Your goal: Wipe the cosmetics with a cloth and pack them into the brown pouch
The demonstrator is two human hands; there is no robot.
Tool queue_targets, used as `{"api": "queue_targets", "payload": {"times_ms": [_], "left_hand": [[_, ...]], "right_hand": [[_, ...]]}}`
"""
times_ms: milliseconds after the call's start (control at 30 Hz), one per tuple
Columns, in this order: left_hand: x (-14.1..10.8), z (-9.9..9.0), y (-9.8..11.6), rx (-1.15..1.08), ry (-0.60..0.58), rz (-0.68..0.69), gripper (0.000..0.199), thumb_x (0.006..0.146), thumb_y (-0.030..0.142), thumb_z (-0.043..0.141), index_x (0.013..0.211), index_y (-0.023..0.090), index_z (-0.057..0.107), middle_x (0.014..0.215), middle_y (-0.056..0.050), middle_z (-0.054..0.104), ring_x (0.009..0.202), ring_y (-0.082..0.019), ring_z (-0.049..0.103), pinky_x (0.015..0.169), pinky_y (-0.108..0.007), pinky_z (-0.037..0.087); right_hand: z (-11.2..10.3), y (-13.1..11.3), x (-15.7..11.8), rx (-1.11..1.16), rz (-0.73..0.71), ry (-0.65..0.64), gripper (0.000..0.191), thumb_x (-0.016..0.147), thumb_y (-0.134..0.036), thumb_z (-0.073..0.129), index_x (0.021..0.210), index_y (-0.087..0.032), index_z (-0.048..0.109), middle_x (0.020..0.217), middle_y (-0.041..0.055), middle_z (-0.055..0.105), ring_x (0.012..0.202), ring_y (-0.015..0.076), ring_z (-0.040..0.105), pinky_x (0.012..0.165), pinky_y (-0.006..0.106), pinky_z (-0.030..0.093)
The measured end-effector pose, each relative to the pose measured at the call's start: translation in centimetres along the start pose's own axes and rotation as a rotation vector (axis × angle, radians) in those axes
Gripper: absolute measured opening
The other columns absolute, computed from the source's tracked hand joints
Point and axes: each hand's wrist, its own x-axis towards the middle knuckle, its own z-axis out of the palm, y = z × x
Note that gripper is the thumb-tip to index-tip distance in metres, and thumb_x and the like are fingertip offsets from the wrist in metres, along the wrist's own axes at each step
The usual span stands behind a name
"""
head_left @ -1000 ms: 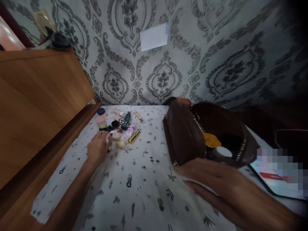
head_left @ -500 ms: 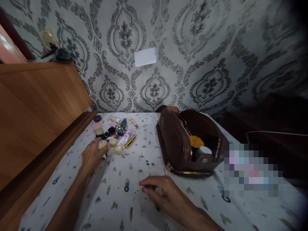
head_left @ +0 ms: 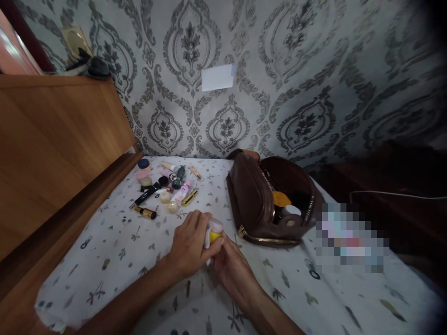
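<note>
While the left hand (head_left: 190,239) curls its fingers round a small white-and-yellow item (head_left: 215,236) over the patterned cloth (head_left: 125,270), near the brown bag (head_left: 249,197), the item's pale end points roughly upward, above the yellow part; fingers cover the rest, so its long axis cannot be told, nor whether the right hand (head_left: 233,270), meeting the left, also grips it

Past the surface's far edge, grey damask wallpaper (head_left: 192,42) bearing a white card (head_left: 217,78). Along the left edge, a wooden panel (head_left: 63,125) — a dark object (head_left: 98,68) atop its far corner. Beyond the right edge, a thin pale cord (head_left: 394,195). Over the surface — white printed cloth (head_left: 330,309).
</note>
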Motion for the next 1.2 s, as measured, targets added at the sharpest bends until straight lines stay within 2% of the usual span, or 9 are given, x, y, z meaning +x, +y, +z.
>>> {"api": "queue_targets", "payload": {"times_ms": [133,333,433,533,633,733,833,1000,1200], "left_hand": [[-0.2,1.4,-0.6,0.143,0.072,0.088,0.030,0.093,0.034,0.052,0.116,0.015,0.054,0.108,-0.013,0.062,0.100,-0.028,0.059,0.079,-0.042,0.057],[-0.6,1.7,-1.0,0.086,0.230,0.411,0.030,0.092,0.019,0.052,0.122,0.014,0.056,0.125,-0.017,0.061,0.119,-0.028,0.055,0.095,-0.039,0.054],[-0.8,1.2,-1.2,0.058,0.220,0.423,0.029,0.093,0.017,0.051,0.120,0.012,0.059,0.117,-0.016,0.065,0.112,-0.026,0.058,0.084,-0.034,0.056],[-0.9,0.9,-1.5,0.020,0.224,0.385,0.024,0.095,0.018,0.047,0.113,0.014,0.061,0.104,-0.012,0.065,0.097,-0.022,0.060,0.071,-0.030,0.053],[-0.9,0.9,-1.7,-0.089,0.213,0.298,0.018,0.095,0.019,0.044,0.087,0.017,0.060,0.085,-0.007,0.060,0.079,-0.018,0.057,0.064,-0.028,0.046],[-0.7,1.0,-1.9,-0.288,0.107,0.118,0.024,0.095,0.021,0.044,0.072,0.019,0.050,0.072,-0.001,0.052,0.070,-0.014,0.052,0.064,-0.026,0.041],[-0.3,0.9,-2.3,-0.564,-0.023,-0.129,0.023,0.094,0.026,0.046,0.072,0.020,0.048,0.070,0.002,0.050,0.068,-0.013,0.051,0.065,-0.025,0.039],[0.3,0.8,-2.8,-0.979,-0.127,-0.433,0.026,0.091,0.041,0.049,0.078,0.019,0.056,0.074,0.001,0.055,0.072,-0.015,0.053,0.067,-0.025,0.042],[-0.7,1.5,-2.1,-0.974,-0.111,-0.320,0.041,0.096,0.053,0.040,0.105,0.019,0.062,0.099,-0.005,0.063,0.091,-0.020,0.059,0.082,-0.030,0.045]], "right_hand": [[-0.9,0.0,0.4,0.028,0.008,-0.002,0.035,0.067,-0.045,0.085,0.093,-0.027,0.071,0.092,-0.0032,0.072,0.073,0.0118,0.063,0.061,0.020,0.049],[-0.9,0.3,0.2,0.017,-0.001,-0.042,0.043,0.067,-0.051,0.084,0.099,-0.029,0.065,0.116,-0.0004,0.068,0.104,0.0168,0.063,0.079,0.026,0.052],[-0.9,0.2,0.0,-0.002,0.040,-0.113,0.045,0.070,-0.053,0.081,0.103,-0.031,0.060,0.101,-0.0030,0.069,0.087,0.0133,0.065,0.075,0.025,0.049],[-1.1,-0.1,0.0,-0.169,0.000,-0.185,0.043,0.076,-0.053,0.077,0.106,-0.029,0.059,0.089,-0.0029,0.067,0.077,0.0129,0.061,0.073,0.025,0.047],[-1.9,0.0,0.5,-0.409,-0.151,-0.236,0.041,0.072,-0.049,0.080,0.099,-0.024,0.063,0.088,-0.0011,0.063,0.081,0.0150,0.058,0.073,0.026,0.046],[-2.8,0.5,0.9,-0.596,-0.274,-0.249,0.040,0.068,-0.042,0.082,0.098,-0.022,0.066,0.090,0.0007,0.063,0.084,0.0177,0.057,0.076,0.028,0.046],[-3.1,0.8,0.9,-0.707,-0.291,-0.224,0.047,0.064,-0.036,0.085,0.105,-0.022,0.065,0.097,0.0032,0.065,0.088,0.0201,0.058,0.079,0.030,0.047],[-2.0,0.3,0.2,-0.485,-0.163,-0.286,0.046,0.064,-0.040,0.087,0.100,-0.021,0.065,0.092,0.0017,0.064,0.081,0.0158,0.058,0.072,0.026,0.048],[-1.1,-0.1,0.2,-0.223,-0.073,-0.097,0.047,0.065,-0.048,0.085,0.096,-0.020,0.064,0.092,0.0026,0.066,0.080,0.0144,0.060,0.062,0.022,0.049]]}}
